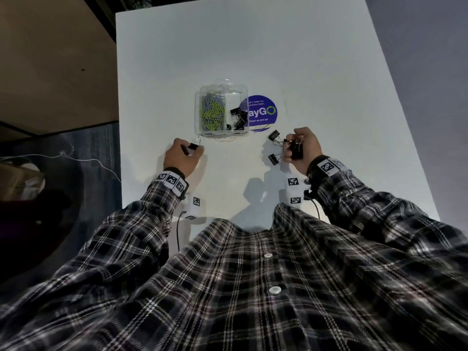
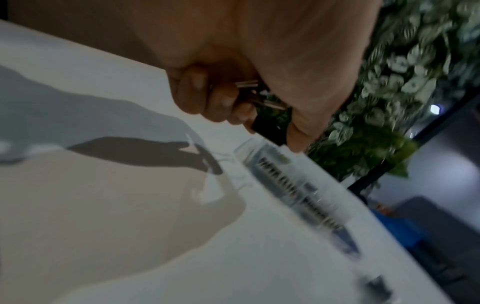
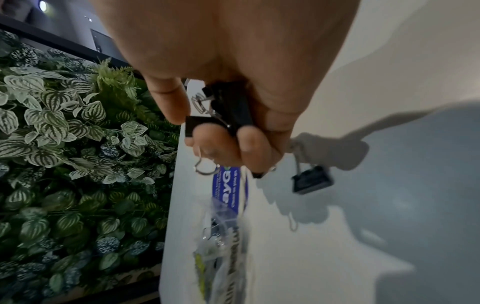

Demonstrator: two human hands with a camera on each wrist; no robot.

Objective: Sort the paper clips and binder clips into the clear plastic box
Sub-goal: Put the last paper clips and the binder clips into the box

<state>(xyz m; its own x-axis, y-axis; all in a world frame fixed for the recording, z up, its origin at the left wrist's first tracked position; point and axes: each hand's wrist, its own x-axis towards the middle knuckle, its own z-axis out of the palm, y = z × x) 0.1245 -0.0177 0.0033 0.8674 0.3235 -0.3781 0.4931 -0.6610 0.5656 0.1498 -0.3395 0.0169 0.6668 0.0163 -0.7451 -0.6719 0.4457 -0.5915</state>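
Note:
The clear plastic box (image 1: 243, 90) stands mid-table, with coloured paper clips (image 1: 214, 111) in its left compartment and black binder clips (image 1: 238, 119) in its right one. My left hand (image 1: 193, 151) pinches one black binder clip (image 1: 193, 146) just in front of the box's left corner; the left wrist view shows that binder clip (image 2: 270, 127) between thumb and fingers beside the box (image 2: 293, 191). To the right of the box, my right hand (image 1: 291, 150) grips a bunch of binder clips (image 1: 296, 149), which show in the right wrist view (image 3: 231, 107). Two loose binder clips (image 1: 274, 135) (image 1: 273, 158) lie by its fingers.
A round purple sticker (image 1: 263, 111) lies on the white table (image 1: 304, 72), partly under the box. The table's left edge runs close to my left hand, with floor and a white cable (image 1: 96, 162) beyond. A wall of plants (image 3: 64, 144) stands past the far edge.

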